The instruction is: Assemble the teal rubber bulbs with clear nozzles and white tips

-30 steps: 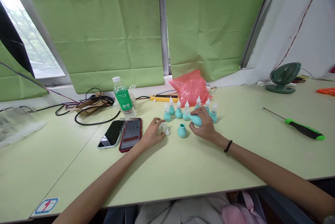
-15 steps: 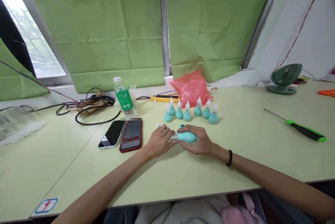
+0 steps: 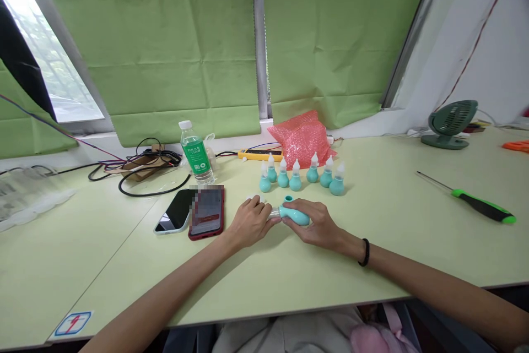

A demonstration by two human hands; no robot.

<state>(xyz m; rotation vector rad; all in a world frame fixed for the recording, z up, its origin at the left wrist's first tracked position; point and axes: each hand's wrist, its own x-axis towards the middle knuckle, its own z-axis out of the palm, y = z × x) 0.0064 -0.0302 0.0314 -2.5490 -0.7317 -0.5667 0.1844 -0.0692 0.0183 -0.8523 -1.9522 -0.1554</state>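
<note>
My right hand (image 3: pixel 320 225) is closed around a teal squeeze bulb (image 3: pixel 295 216) lying sideways, thumb on the near side and fingers over the far side. From the bulb's left end sticks a clear nozzle (image 3: pixel 274 213), pinched by my left hand (image 3: pixel 251 223); its tip is hidden behind the fingers. Just beyond the right fingertips is a loose teal part (image 3: pixel 288 199) with an opening on top. A small whitish clear piece (image 3: pixel 261 199) shows partly behind my left knuckles. Farther back stand several teal bulb aspirators (image 3: pixel 295 179) with whitish pointed tips, upright in a loose group.
Two phones (image 3: pixel 207 215) and a water bottle (image 3: pixel 196 155) are to the left, near tangled cables (image 3: pixel 144 168). Behind the bulbs lies a pink bubble-wrap bag (image 3: pixel 303 138) beside a yellow power strip (image 3: pixel 260 155). A screwdriver (image 3: pixel 481 204) and small fan (image 3: pixel 450 124) are right.
The held bulb has shifted slightly and its right end now tips a little downward. Both hands keep their grip, and more of the loose teal part shows behind them.
</note>
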